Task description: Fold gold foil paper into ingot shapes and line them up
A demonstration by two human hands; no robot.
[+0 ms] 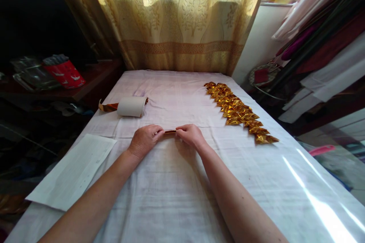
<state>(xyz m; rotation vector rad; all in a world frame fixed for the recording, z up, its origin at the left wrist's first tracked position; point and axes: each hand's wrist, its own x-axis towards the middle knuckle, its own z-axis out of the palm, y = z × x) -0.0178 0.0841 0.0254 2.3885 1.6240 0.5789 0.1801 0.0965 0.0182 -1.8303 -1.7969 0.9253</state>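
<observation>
A narrow folded strip of gold foil paper (pixel 170 132) stretches between my two hands over the middle of the table. My left hand (pixel 146 138) pinches its left end, thumb against fingers. At the right end, my right hand (pixel 190 135) grips it the same way. Most of the strip's ends are hidden by my fingers. Several folded gold foil pieces (pixel 236 106) lie in rows on the right side of the cloth. To the left is a white roll (pixel 131 106) with gold foil sheets sticking out of both ends.
A printed paper sheet (pixel 75 171) lies at the table's left edge. On a dark cabinet stand a red container (pixel 65 73) and a glass jug (pixel 35 74). Yellow curtains (pixel 182 22) hang behind the white-covered table (pixel 171 205). Clothes (pixel 327 68) hang on the right.
</observation>
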